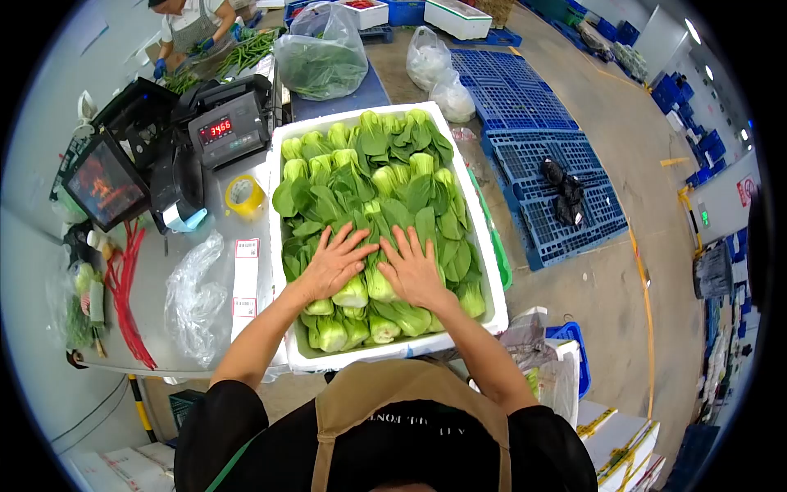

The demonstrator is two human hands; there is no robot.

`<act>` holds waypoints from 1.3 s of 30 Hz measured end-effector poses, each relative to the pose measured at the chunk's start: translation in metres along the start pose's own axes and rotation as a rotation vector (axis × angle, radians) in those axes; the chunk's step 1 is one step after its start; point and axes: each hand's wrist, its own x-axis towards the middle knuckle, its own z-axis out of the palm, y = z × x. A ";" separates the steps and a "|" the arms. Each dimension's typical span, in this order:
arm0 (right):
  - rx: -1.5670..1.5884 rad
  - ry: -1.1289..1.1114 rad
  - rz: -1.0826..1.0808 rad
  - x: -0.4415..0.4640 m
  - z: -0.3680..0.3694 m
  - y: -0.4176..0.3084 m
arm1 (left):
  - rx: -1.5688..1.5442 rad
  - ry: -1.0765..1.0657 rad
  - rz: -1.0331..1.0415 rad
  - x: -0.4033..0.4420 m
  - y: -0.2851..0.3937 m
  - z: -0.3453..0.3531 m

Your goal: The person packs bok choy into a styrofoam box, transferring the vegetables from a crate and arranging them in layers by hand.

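A white foam box (497, 287) stands in front of me, packed with heads of bok choy (334, 182) in rows. Their pale bases show along the back and front, and dark green leaves cover the middle. My left hand (334, 264) lies flat on the leaves, fingers spread and pointing away from me. Beside it, my right hand (411, 269) rests on the bok choy too, fingers stretched out. The hands are close together but hold nothing. What lies under the palms is hidden.
Left of the box are a scale display (228, 129) with red digits, yellow tape (244, 197), a label strip (245, 279), a crumpled clear bag (197, 299), red ties (125, 287) and a monitor (106, 182). Blue pallets (512, 90) lie right. A co-worker (193, 25) handles green vegetables behind.
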 end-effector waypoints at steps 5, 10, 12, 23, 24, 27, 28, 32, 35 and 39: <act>0.621 0.087 0.194 0.000 -0.058 0.008 | 0.017 -0.010 -0.028 -0.001 0.012 -0.016; 0.701 0.641 0.391 -0.091 -0.128 0.054 | 0.204 0.250 -0.073 0.002 0.046 -0.045; 0.632 0.686 0.513 -0.142 -0.121 0.084 | 0.175 0.314 -0.012 0.013 0.063 -0.050; 0.313 1.041 1.309 -0.462 -0.006 0.074 | 0.100 -0.239 0.016 0.071 0.052 0.020; 0.287 1.067 1.445 -0.498 0.014 0.073 | 0.120 -0.250 0.075 0.076 0.039 0.013; 0.054 1.007 1.879 -0.617 0.094 0.069 | -0.024 0.180 -0.118 0.090 0.092 0.015; 0.107 0.887 2.035 -0.660 0.120 0.070 | -0.002 0.253 -0.125 0.097 0.150 0.027; 0.295 0.727 2.150 -0.759 0.189 0.079 | -0.050 0.064 -0.052 0.113 0.273 0.125; 0.461 0.649 2.094 -0.772 0.232 0.097 | 0.055 -0.400 0.174 0.103 0.381 0.214; 0.536 0.478 2.004 -0.741 0.247 0.127 | -0.116 -0.818 0.225 0.067 0.434 0.294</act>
